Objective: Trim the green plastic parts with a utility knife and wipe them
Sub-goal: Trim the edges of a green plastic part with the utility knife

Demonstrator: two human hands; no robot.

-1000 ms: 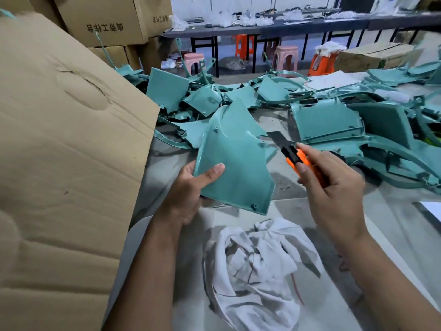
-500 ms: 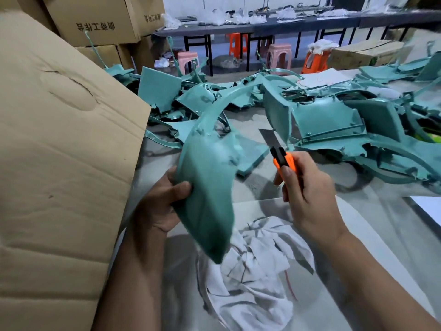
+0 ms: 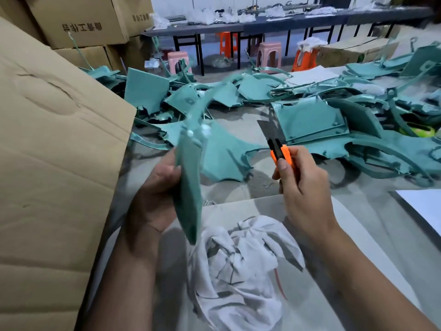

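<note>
Now the left hand (image 3: 152,194) is turning the part (image 3: 189,187) edge-on to the camera, where 1 s ago its broad face was showing; likely it is presenting an edge for trimming. Its fingers are gripping the part above the rag (image 3: 238,271), long axis running near-vertical, narrow tip pointing down. The right hand (image 3: 303,187) is clasping the knife (image 3: 276,149), blade out, pointing up-left, apart from the part.

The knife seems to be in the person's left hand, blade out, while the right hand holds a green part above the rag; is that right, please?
Not quite: the hands are swapped. In the head view the right hand holds the knife, blade out, and the left hand holds the green part above the rag.
</note>
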